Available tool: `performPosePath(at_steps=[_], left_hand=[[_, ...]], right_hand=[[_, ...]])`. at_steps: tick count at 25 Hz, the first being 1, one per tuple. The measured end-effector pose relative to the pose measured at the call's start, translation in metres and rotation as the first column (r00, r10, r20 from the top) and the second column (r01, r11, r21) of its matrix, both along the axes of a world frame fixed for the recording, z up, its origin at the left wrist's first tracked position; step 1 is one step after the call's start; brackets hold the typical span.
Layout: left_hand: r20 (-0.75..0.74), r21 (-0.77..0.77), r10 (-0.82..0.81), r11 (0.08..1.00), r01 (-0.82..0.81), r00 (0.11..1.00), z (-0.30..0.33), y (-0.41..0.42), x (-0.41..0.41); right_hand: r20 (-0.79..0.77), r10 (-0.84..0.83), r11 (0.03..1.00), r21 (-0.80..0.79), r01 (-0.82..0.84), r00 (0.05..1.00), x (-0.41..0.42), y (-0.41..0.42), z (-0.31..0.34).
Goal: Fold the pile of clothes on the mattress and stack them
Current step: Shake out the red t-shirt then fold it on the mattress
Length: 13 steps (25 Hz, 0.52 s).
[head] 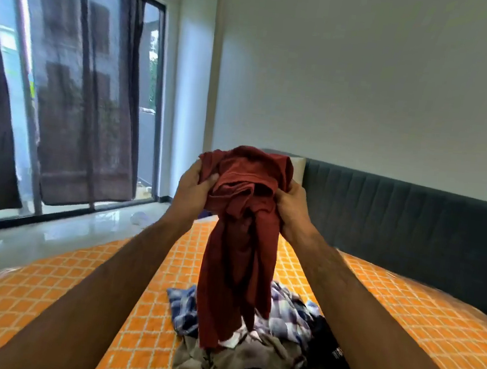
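Both hands raised above clothes pile (252, 334) on orange mattress (73, 286): left hand (195, 185), right hand (291, 203) fingers clenched on bunched red garment (238, 244).

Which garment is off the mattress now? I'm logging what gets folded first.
The dark red shirt, gripped by the left hand and right hand; the blue checked shirt and beige garment lie piled below.
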State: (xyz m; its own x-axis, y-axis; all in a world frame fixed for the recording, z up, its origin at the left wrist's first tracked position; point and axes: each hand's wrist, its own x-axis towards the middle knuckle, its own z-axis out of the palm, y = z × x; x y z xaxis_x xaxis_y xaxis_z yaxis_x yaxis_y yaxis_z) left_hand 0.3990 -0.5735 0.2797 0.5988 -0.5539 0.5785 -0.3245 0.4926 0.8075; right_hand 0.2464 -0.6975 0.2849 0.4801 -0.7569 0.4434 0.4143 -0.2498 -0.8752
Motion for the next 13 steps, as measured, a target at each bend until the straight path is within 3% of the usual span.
performPosePath(at_steps=[2,4,6,8,11,13], left_hand=[[0.104,0.001,0.167,0.986,-0.168,0.981,0.026,0.037,0.03],[0.149,0.024,0.348,0.935,-0.355,0.926,0.05,0.088,0.064],[0.111,0.06,0.504,0.857,-0.512,0.857,0.066,0.141,0.094],[0.029,0.095,0.612,0.785,-0.612,0.79,0.074,0.209,0.123],[-0.16,0.06,0.662,0.747,-0.662,0.732,0.075,0.307,0.151],[-0.226,-0.03,0.572,0.805,-0.593,0.788,0.067,0.357,0.152]], right_hand=[[0.028,0.076,0.996,-0.056,-0.075,0.997,0.036,0.019,0.031],[-0.037,0.048,0.977,-0.204,-0.055,0.998,0.081,0.039,0.052],[-0.137,0.01,0.933,-0.356,-0.058,0.99,0.122,0.062,0.06],[-0.236,0.093,0.889,-0.418,-0.187,0.967,0.164,0.1,0.058],[-0.253,0.386,0.843,-0.294,-0.45,0.887,0.213,0.164,0.044],[-0.12,0.577,0.802,-0.104,-0.589,0.808,0.239,0.209,0.031]])
